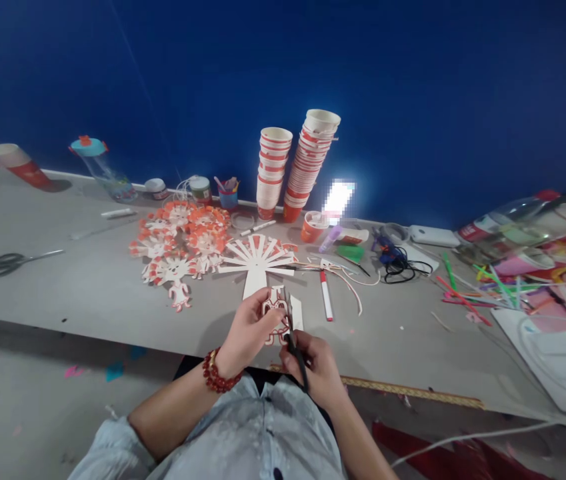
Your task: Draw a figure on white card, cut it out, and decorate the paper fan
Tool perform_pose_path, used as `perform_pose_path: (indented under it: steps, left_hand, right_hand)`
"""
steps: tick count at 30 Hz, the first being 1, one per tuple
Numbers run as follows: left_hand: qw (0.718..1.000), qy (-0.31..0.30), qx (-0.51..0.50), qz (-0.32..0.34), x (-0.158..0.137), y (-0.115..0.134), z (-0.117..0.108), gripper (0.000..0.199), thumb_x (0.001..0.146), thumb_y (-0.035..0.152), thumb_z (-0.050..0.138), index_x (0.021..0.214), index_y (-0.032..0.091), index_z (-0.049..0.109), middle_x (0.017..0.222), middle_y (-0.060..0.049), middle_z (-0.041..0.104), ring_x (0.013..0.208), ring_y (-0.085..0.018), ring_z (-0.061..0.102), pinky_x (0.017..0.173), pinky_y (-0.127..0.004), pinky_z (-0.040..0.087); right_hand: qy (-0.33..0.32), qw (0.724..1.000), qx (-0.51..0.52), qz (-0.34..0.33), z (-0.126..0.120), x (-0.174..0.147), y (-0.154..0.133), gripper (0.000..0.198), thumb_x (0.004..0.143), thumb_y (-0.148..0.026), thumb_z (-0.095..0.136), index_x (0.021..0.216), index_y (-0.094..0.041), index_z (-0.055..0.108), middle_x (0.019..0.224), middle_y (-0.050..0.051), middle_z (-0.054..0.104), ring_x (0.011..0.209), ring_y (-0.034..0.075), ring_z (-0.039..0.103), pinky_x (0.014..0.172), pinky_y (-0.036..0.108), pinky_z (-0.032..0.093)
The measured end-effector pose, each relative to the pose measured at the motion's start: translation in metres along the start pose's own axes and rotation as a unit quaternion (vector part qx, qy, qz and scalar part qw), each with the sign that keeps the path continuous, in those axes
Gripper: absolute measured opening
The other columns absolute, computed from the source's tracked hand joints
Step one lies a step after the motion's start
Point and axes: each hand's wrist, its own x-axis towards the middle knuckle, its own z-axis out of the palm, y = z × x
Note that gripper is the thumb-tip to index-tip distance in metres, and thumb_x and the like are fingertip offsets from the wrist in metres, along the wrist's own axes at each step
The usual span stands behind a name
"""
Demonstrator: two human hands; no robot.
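My left hand (254, 331) pinches a small white paper piece (276, 338) with a figure drawn on it in red outline. The fingers of my right hand (317, 365) are through the handles of black-handled scissors (290, 320). Their blades point away from me, along the right edge of the paper figure. Just beyond my hands lies a white paper cutout (257, 263) with strips fanned out. To its left is a pile of orange-and-white paper figures (183, 237), some with bodies attached.
Two tall stacks of paper cups (273, 167) stand against the blue wall. A second pair of scissors (10, 263) lies at the left, and a red-and-white marker (326, 297) at the right. Bottles, coloured straws (463, 293) and scraps crowd the right end; the table's front edge is close.
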Motion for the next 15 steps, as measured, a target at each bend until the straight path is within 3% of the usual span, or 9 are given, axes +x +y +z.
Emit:
perform_pose_path:
  steps: [4,9,15]
  left_hand:
    - [1.000,-0.001,0.000,0.013,0.0000,0.0013,0.0012,0.016,0.076,0.028,0.069,0.083,0.016,0.060,0.068,0.001,0.059,0.055,-0.008,0.050,0.051,-0.016,0.042]
    - [1.000,-0.009,0.006,0.003,-0.0008,0.0036,0.0029,0.019,0.077,0.032,0.068,0.083,0.017,0.058,0.062,0.004,0.054,0.044,-0.005,0.039,0.038,-0.015,0.034]
    - [1.000,-0.002,0.017,-0.011,-0.0010,0.0056,0.0030,0.021,0.076,0.034,0.069,0.083,0.017,0.058,0.063,0.004,0.053,0.043,-0.005,0.042,0.035,-0.014,0.033]
  right_hand:
    - [0.004,1.000,0.007,0.003,0.0003,-0.0003,0.0001,0.027,0.080,-0.038,0.059,0.066,-0.020,0.044,0.057,-0.005,0.041,0.052,0.010,0.035,0.048,0.021,0.027]
    - [-0.010,1.000,0.020,-0.005,-0.0007,0.0006,-0.0022,0.025,0.078,-0.038,0.061,0.069,-0.019,0.048,0.059,-0.005,0.044,0.052,0.010,0.037,0.048,0.021,0.028]
    - [0.004,1.000,0.001,0.006,0.0001,0.0004,-0.0043,0.024,0.079,-0.035,0.060,0.067,-0.020,0.046,0.058,-0.005,0.043,0.051,0.010,0.036,0.048,0.021,0.027]
